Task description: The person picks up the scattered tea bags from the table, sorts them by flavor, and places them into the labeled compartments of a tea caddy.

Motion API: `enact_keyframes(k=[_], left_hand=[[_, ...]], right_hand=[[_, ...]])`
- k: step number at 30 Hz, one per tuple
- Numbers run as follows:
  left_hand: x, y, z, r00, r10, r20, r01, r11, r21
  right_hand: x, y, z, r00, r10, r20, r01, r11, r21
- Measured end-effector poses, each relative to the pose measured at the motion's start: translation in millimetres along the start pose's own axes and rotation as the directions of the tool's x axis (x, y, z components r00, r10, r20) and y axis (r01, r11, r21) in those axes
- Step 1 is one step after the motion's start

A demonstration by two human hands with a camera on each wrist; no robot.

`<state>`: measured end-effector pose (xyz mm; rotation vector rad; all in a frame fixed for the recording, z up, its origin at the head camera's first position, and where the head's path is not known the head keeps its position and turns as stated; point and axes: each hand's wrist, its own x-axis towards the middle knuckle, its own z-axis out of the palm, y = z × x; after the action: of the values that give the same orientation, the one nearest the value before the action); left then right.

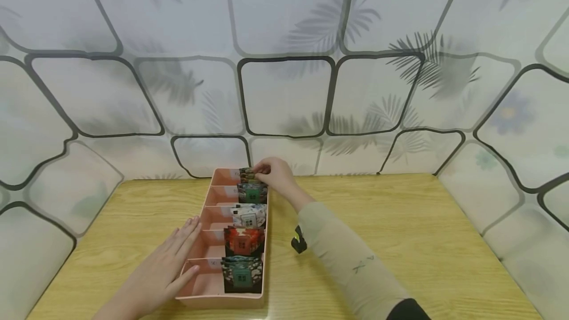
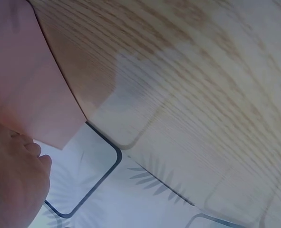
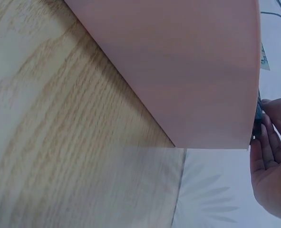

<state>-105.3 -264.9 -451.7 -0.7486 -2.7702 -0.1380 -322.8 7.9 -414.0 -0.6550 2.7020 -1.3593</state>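
Observation:
A long pink divided box [image 1: 221, 302] stands on the table, with small printed sachets in the right side of its compartments. At the far end, my right hand [image 1: 276, 178] pinches a dark sachet [image 1: 247, 176] in the last compartment. The right wrist view shows the thumb and fingers of that right hand [image 3: 273, 156] at the rim, around a dark edge of the sachet. My left hand [image 1: 162, 263] rests along the box's left rim, fingers straight. In the left wrist view the left hand [image 2: 16, 175] touches the pink wall [image 2: 31, 80].
Nearer compartments hold green sachets [image 1: 252, 193], white sachets [image 1: 250, 216], red sachets [image 1: 243, 242] and dark green sachets [image 1: 242, 275]. A small black object [image 1: 299, 240] lies on the wooden table [image 1: 400, 221] by the right sleeve. A patterned curtain [image 1: 286, 98] hangs behind.

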Motion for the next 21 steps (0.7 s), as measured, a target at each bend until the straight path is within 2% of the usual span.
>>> enact_keyframes(k=[5,11,17,21], left_hand=[[0.6,-0.1,-2.3,1.000,0.002,0.008,-0.003,1.000,0.021],[1.5,-1.2,-4.0,0.999,0.035,-0.014,-0.033,0.997,0.073],[4.1,-1.3,-3.9,0.996,0.074,-0.039,-0.070,0.992,0.108],[7.3,-0.4,-6.1,0.997,0.074,-0.032,-0.070,0.992,0.105]], right_hand=[[0,1,-6,1.000,-0.003,-0.008,0.003,1.000,-0.004],[-1,3,-19,0.999,-0.030,-0.016,0.030,0.999,-0.021],[-13,7,-43,0.999,-0.048,-0.014,0.048,0.998,-0.037],[-26,12,-64,0.997,-0.076,0.004,0.076,0.995,-0.061]])
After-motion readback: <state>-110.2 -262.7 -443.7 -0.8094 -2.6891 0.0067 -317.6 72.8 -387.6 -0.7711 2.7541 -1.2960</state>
